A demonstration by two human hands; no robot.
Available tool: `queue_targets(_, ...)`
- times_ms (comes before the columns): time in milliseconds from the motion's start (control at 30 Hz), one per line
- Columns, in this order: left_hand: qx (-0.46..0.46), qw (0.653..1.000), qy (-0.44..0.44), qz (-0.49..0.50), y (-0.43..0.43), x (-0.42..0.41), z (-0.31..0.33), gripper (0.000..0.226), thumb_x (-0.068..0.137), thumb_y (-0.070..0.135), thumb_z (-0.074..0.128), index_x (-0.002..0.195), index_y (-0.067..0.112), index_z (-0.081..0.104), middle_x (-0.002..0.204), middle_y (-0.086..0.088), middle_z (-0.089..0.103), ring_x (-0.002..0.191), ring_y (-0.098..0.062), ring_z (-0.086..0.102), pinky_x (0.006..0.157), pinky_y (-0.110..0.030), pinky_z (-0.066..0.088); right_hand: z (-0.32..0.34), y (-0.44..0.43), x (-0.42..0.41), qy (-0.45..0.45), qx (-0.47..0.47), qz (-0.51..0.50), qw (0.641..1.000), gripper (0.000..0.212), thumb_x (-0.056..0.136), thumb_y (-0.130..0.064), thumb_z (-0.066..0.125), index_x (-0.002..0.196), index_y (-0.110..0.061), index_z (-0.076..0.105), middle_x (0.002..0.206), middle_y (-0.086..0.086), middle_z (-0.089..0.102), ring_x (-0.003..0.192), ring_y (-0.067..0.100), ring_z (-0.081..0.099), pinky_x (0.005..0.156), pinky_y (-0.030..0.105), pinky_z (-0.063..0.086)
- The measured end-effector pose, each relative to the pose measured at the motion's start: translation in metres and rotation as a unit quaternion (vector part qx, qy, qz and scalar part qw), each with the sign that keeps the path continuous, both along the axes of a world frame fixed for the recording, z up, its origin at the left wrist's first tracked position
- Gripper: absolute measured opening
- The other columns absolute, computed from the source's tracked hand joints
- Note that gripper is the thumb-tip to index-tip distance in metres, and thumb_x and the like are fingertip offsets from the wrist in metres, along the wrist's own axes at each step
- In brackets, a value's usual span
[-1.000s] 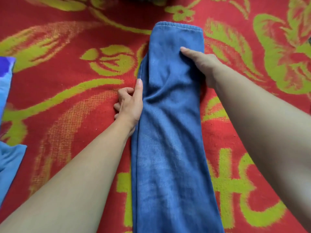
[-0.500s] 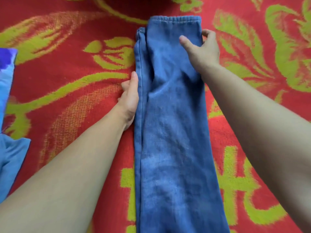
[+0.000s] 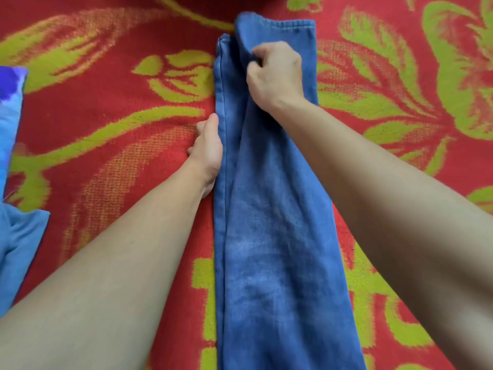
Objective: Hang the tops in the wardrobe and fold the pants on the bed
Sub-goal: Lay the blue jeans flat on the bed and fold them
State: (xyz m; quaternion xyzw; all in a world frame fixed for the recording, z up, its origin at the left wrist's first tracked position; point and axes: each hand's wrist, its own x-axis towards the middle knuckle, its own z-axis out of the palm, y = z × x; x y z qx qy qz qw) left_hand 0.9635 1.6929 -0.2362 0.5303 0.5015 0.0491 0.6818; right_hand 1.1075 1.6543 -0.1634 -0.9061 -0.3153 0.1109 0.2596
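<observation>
Blue denim pants lie lengthwise on the bed, folded leg over leg, with the elastic waistband at the far end. My right hand grips a bunch of the top layer near the waistband, which is lifted and turned over at its left corner. My left hand lies against the left edge of the pants, thumb along the seam, its fingers curled out of sight on the blanket side.
The bed is covered by a red blanket with yellow-green flower patterns. A light blue garment lies at the left edge, with a blue and purple cloth above it.
My right hand moved from the right edge of the waistband to the middle and closed on the top layer, lifting its left corner. My left hand stayed at the left seam.
</observation>
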Motion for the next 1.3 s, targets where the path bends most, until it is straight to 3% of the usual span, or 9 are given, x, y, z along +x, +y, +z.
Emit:
queue_targets(100,0.021,1.000,0.009,0.011,0.003,0.000,-0.004,0.073,0.085,0.065,0.033,0.143,0.024,0.047,0.145,-0.011,0.050,0.142,-0.029,0.036,0.116,-0.050,0.031,0.001,0.004,-0.010,0.087,0.111,0.047,0.989,0.030,0.097,-0.012,0.048,0.067,-0.007,0.049,0.068,0.002,0.042,0.070,0.013,0.037,0.070,0.034,0.034)
queue_targets(200,0.039,0.999,0.019,0.023,0.003,0.002,-0.004,0.081,0.082,0.065,0.030,0.145,0.017,0.045,0.144,-0.013,0.052,0.142,-0.032,0.036,0.117,-0.049,0.029,-0.009,-0.006,-0.012,0.157,0.067,0.089,0.981,0.035,0.105,-0.019,0.043,0.086,0.004,0.061,0.081,0.010,0.057,0.082,0.019,0.053,0.089,0.041,0.048)
queue_targets(333,0.003,1.000,-0.004,-0.004,0.003,0.002,0.000,0.093,0.077,0.077,0.025,0.152,0.021,0.036,0.155,-0.006,0.039,0.147,-0.028,0.027,0.120,-0.049,0.023,-0.013,-0.065,-0.016,-0.045,0.164,-0.006,0.985,0.036,0.102,-0.020,0.048,0.132,-0.005,0.061,0.135,0.015,0.058,0.128,0.021,0.052,0.108,0.016,0.033)
queue_targets(533,0.082,0.989,0.062,-0.103,0.000,0.003,0.002,0.077,0.084,0.069,0.041,0.144,0.022,0.042,0.150,-0.011,0.043,0.139,-0.036,0.039,0.114,-0.056,0.031,-0.065,-0.156,-0.044,-0.098,-0.165,0.085,0.978,0.058,0.106,-0.049,0.027,0.160,-0.030,0.016,0.168,0.012,0.004,0.155,0.029,0.004,0.125,0.044,0.005)
queue_targets(700,0.185,0.974,0.096,-0.087,-0.008,0.010,0.001,0.044,0.100,0.049,0.038,0.130,0.021,0.055,0.138,-0.005,0.054,0.128,-0.029,0.048,0.110,-0.046,0.038,-0.083,-0.152,-0.037,-0.085,-0.162,0.082,0.980,0.060,0.103,-0.056,0.017,0.159,-0.035,0.010,0.168,0.008,0.001,0.155,0.026,-0.002,0.123,0.042,-0.002)
queue_targets(867,0.161,0.975,0.113,-0.100,-0.011,-0.001,0.028,0.064,0.094,0.064,0.040,0.130,0.013,0.057,0.133,-0.005,0.059,0.128,-0.028,0.051,0.110,-0.043,0.039,-0.062,-0.151,-0.030,0.011,-0.157,0.098,0.983,0.061,0.105,-0.055,0.025,0.160,-0.034,0.008,0.168,0.009,-0.008,0.155,0.025,-0.007,0.123,0.041,-0.004)
queue_targets(1033,0.325,0.912,0.214,-0.130,-0.072,-0.041,0.035,0.059,0.097,0.062,0.036,0.126,0.011,0.045,0.127,-0.019,0.061,0.119,-0.040,0.055,0.094,-0.042,0.042,-0.045,-0.199,-0.086,-0.138,-0.047,0.095,0.985,0.057,0.105,-0.041,0.038,0.155,-0.014,0.034,0.164,0.021,0.016,0.151,0.038,0.021,0.119,0.049,0.023)
queue_targets(1133,0.425,0.855,0.260,-0.144,-0.081,-0.053,0.023,0.046,0.104,0.049,0.029,0.121,0.010,0.043,0.112,-0.028,0.064,0.105,-0.048,0.059,0.073,-0.042,0.032,-0.062,-0.217,-0.102,-0.132,-0.141,0.131,0.972,0.062,0.104,-0.050,0.032,0.159,-0.023,0.023,0.167,0.013,0.007,0.154,0.034,0.010,0.123,0.049,0.015)
queue_targets(1300,0.485,0.810,0.298,-0.144,-0.068,-0.037,0.002,0.048,0.104,0.052,0.025,0.125,0.013,0.045,0.112,-0.025,0.065,0.105,-0.045,0.060,0.073,-0.041,0.030,-0.091,-0.210,-0.095,-0.143,-0.174,0.111,0.968,0.066,0.101,-0.058,0.021,0.160,-0.029,0.015,0.168,0.008,0.003,0.154,0.032,0.004,0.123,0.048,0.004)
